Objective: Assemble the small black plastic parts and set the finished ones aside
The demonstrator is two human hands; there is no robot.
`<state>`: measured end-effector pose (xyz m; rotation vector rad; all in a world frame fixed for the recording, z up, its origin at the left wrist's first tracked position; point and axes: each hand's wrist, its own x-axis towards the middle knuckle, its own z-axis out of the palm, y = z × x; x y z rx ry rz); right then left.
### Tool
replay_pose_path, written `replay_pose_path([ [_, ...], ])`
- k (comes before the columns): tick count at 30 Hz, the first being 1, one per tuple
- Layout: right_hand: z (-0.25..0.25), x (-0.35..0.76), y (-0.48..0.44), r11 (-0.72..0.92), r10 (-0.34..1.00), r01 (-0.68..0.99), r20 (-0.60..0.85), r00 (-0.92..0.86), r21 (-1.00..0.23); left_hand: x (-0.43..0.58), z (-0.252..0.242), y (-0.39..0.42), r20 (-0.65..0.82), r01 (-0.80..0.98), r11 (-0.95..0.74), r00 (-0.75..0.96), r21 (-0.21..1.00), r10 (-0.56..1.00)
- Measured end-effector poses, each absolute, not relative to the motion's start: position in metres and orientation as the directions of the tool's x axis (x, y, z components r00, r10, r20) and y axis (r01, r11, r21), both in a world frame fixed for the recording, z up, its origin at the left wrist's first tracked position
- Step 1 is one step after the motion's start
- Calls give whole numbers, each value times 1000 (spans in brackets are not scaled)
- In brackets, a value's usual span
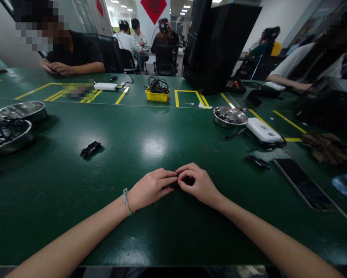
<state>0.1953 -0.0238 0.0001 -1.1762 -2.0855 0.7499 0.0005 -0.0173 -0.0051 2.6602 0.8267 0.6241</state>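
My left hand [153, 187], with a pale blue bracelet [127, 202] at the wrist, is low over the table with its fingers stretched forward and the thumb apart from them. Its fingertips meet those of my right hand [199, 184]. The right thumb and index finger are pinched into a ring. A small dark spot shows where the fingertips meet; whether it is an object or shadow I cannot make out. A small black clip-like piece [90, 149] lies beyond my left hand. Another black piece [258, 162] lies to the right of my right hand.
On the green table [150, 127] stand metal bowls [41, 112] at left and a bowl of small parts [230, 117] at right. A white power bank [264, 130], a phone [303, 184] and a yellow cable basket [157, 95] lie further out. Co-workers sit across the table.
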Motion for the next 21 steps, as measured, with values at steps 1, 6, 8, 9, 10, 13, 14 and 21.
replay_pose_path([
  [1,0,195,-24,442,880,527,239,-409,-726,0,-5,-17,315,468,-794,743,387,591],
  [6,-2,196,-23,445,879,534,237,-413,-719,0,-5,-17,310,468,-795,746,386,590],
  [8,-2,195,-24,452,877,540,245,-413,-710,0,-5,-17,305,471,-793,746,388,592],
  [9,-2,195,-24,457,876,543,251,-412,-704,0,-4,-17,303,472,-792,746,388,593],
  [10,-2,195,-24,463,874,547,257,-412,-697,0,-4,-17,302,473,-791,746,388,594],
  [13,-3,194,-25,477,870,560,275,-409,-677,1,-3,-18,304,473,-794,747,382,591],
  [14,-3,194,-26,480,869,563,280,-407,-672,1,-3,-18,306,472,-795,747,381,591],
  [21,-4,193,-29,477,874,584,282,-396,-657,0,-4,-18,312,467,-799,748,378,585],
])
